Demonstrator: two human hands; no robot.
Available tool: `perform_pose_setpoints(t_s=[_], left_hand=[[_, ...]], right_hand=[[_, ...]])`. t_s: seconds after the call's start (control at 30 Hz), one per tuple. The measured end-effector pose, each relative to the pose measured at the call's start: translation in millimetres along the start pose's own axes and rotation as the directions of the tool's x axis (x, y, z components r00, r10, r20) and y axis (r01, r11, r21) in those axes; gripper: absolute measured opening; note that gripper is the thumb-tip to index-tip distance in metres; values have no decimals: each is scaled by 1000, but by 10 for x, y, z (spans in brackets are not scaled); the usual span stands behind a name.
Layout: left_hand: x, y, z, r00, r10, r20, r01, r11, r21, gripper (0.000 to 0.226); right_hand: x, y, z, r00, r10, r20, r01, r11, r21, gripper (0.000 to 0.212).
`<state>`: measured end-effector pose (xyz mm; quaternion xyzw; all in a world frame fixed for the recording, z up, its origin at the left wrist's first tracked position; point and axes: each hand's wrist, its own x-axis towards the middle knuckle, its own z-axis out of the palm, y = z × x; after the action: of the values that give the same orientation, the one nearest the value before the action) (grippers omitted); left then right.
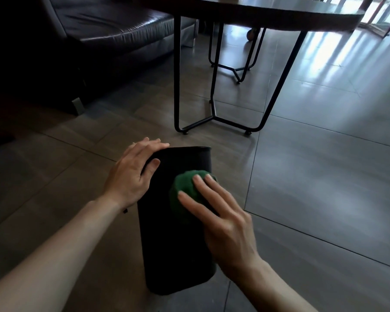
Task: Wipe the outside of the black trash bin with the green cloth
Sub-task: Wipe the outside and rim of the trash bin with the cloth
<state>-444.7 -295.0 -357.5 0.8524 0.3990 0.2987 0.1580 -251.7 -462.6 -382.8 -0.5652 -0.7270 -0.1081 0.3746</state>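
Observation:
The black trash bin lies on its side on the tiled floor, its rim pointing away from me. My left hand holds the bin's upper left edge near the rim, fingers over the far side and thumb on the near face. A bunched green cloth sits on the bin's upward-facing side. My right hand presses down on the cloth with straight, spread fingers; part of the cloth is hidden under the palm.
A dark table with thin black metal legs stands just beyond the bin. A black leather sofa fills the upper left. Grey floor tiles stretch to the right.

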Motion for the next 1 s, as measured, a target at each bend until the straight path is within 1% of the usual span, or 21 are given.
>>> perform_pose_setpoints(t_s=[0.1,0.13,0.2,0.3,0.37,0.43,0.47,0.5,0.57,0.63,0.7,0.77,0.83,0.9,1.0], left_hand=[[4,8,1,1000,-5,-13,5,1000,5,39],[-1,2,0,1000,-6,-16,6,1000,4,39],[-10,-32,-5,1000,-7,-20,7,1000,-2,39],[-34,-103,-35,999,-22,-30,21,1000,-16,39],[-51,-124,-48,999,-28,-29,28,1000,-12,39],[-61,-136,-52,999,-37,-28,37,999,-13,38],[-62,-140,-48,999,-38,-30,38,999,-17,38],[-65,-140,-41,999,-38,-33,38,999,-21,38],[-68,-133,-34,999,-36,-39,35,999,-20,36],[-68,-112,-41,999,-32,-34,31,999,-15,35],[-73,-83,-51,999,-18,-28,17,1000,-17,37],[-72,-36,-58,1000,-10,-24,10,1000,-6,39],[-68,-4,-47,1000,-15,-23,16,1000,9,39],[-66,-2,-37,999,-25,-25,26,1000,13,40],[-75,-66,-43,999,-38,-28,38,999,6,40]], right_hand=[[56,-153,249,994,-56,92,59,998,-33,36],[-14,-192,308,989,-71,129,79,995,-60,38],[-215,-246,356,984,-89,154,104,990,-95,37],[-574,-285,299,971,-131,200,151,985,-88,34],[-812,-271,190,949,-142,283,170,982,-77,31],[-901,-257,51,923,-120,365,152,986,-61,36],[-876,-249,-8,927,-102,360,131,990,-59,37],[-792,-238,-50,946,-73,315,92,995,-47,36],[-471,-201,-83,988,23,156,-23,1000,-1,38],[-6,-150,-63,993,112,29,-112,994,0,41],[421,-94,-3,987,158,-21,-159,987,-30,43],[674,-72,96,979,202,-11,-203,978,-57,46],[688,-97,233,975,218,42,-212,970,-123,49],[487,-155,342,978,186,96,-167,970,-177,46],[-2,-269,363,983,98,154,-75,986,-146,42]])
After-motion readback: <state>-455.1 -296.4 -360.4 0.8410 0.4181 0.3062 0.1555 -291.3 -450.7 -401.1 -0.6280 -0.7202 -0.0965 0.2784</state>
